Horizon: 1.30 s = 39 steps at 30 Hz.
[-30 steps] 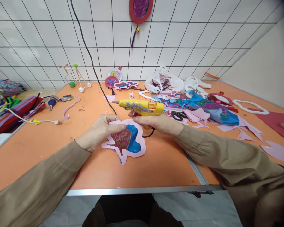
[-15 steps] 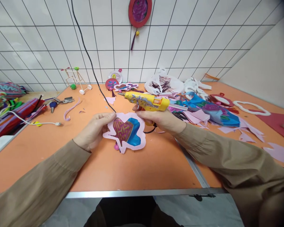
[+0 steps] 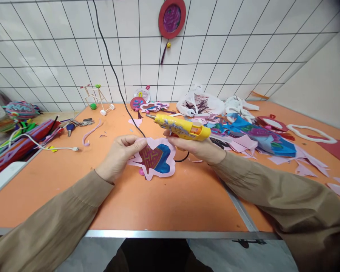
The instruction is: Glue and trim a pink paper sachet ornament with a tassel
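Note:
My left hand pinches the left edge of a pink paper cut-out between thumb and fingers. A patterned purple-and-gold piece and a shiny blue piece fill the cut-out's middle. A pink bead hangs at its lower left. Wrapped around the handle of a yellow glue gun is my right hand. The gun's nozzle points left, above the cut-out. My right thumb lies near the cut-out's upper right edge; whether it touches the paper I cannot tell.
Blue floral fabric and pink paper scraps litter the right side. Behind them sits a white plastic bag. Keys, a white cable and a small stick model lie left. A black cord runs down the tiled wall.
The view has shifted slightly, so the background sits a little lower and further right. Both hands keep their hold; the glue gun is tilted a little more, its rear end lower.

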Available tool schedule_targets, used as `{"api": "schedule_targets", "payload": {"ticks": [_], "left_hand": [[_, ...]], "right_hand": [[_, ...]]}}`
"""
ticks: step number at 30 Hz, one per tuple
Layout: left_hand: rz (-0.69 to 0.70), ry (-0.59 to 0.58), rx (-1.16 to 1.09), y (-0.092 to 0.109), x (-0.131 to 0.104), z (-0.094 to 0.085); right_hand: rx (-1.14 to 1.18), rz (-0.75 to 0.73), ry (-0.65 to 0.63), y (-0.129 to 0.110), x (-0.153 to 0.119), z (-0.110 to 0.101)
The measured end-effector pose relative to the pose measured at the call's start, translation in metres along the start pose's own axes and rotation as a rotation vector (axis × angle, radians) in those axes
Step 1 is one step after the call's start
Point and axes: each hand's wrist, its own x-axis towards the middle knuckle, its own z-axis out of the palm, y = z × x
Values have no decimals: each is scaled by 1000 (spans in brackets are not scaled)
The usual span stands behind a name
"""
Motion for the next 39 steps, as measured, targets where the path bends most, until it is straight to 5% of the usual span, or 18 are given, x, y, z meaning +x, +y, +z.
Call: {"api": "schedule_targets", "payload": {"ticks": [26,34,39], "left_hand": [[-75,-10,-123,-4,8,-7],[166,122,178,4,2,-2],[189,58,252,10,-4,4]], "right_hand": [[49,84,196,7,5,-5],[80,56,148,6,13,-18],[-5,-35,-13,0,17,-47]]}}
